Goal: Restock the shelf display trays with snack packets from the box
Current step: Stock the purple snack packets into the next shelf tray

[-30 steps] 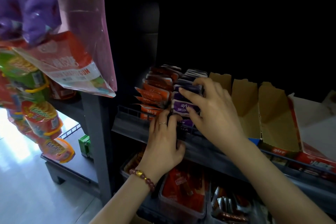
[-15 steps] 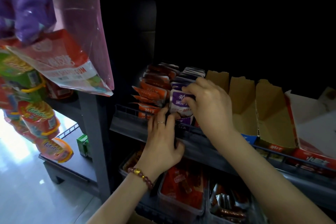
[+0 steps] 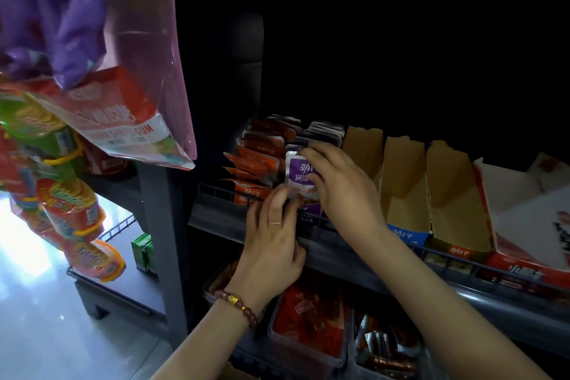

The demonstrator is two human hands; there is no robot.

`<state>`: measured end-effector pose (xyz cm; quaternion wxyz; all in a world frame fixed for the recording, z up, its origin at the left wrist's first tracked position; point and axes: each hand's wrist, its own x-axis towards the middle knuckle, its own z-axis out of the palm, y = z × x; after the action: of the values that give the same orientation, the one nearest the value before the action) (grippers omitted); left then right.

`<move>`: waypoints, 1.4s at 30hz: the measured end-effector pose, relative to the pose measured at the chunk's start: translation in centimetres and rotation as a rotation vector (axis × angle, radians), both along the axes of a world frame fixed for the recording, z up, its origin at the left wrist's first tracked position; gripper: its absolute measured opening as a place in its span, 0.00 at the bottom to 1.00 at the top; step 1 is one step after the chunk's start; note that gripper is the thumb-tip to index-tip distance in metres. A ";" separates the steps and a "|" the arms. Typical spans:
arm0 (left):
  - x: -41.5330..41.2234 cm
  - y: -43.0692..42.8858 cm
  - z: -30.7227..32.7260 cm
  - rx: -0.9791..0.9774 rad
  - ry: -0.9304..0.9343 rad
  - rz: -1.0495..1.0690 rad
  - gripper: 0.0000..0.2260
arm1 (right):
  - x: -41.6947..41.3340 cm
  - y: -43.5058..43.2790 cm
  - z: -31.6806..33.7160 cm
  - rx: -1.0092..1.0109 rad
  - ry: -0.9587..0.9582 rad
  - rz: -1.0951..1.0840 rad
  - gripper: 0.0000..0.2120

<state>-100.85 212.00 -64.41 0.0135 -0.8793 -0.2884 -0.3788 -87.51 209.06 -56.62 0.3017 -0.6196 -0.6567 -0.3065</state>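
Note:
A purple snack packet [image 3: 299, 172] stands upright at the front of a row of purple packets [image 3: 324, 133] on the dark shelf. My right hand [image 3: 342, 185] grips its top and right edge. My left hand [image 3: 274, 237], with a ring and a bead bracelet, pinches the packet's lower edge over the shelf's wire front rail [image 3: 216, 191]. A row of orange packets [image 3: 256, 160] stands just left of the purple row. To the right stand empty cardboard display trays [image 3: 404, 176]. No supply box is in view.
A red and white carton [image 3: 524, 219] sits at the shelf's right end. Clear bins of red snacks [image 3: 311, 318] fill the shelf below. Hanging plastic bags and snack packs [image 3: 74, 139] crowd the left. A grey floor and a low rack [image 3: 123, 281] lie at lower left.
My right hand has tipped the front purple packet upright, so its face now shows. My left hand's fingers rose from the rail to pinch the packet's bottom edge.

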 end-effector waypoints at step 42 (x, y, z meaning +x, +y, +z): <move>-8.4 -5.4 -2.5 0.054 0.257 -0.346 0.14 | -2.4 -10.5 -3.3 0.047 0.064 0.370 0.06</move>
<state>-109.20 206.61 -66.92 0.0083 -0.9561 -0.1186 -0.2680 -89.88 198.54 -59.89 0.3880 -0.4903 -0.7423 -0.2410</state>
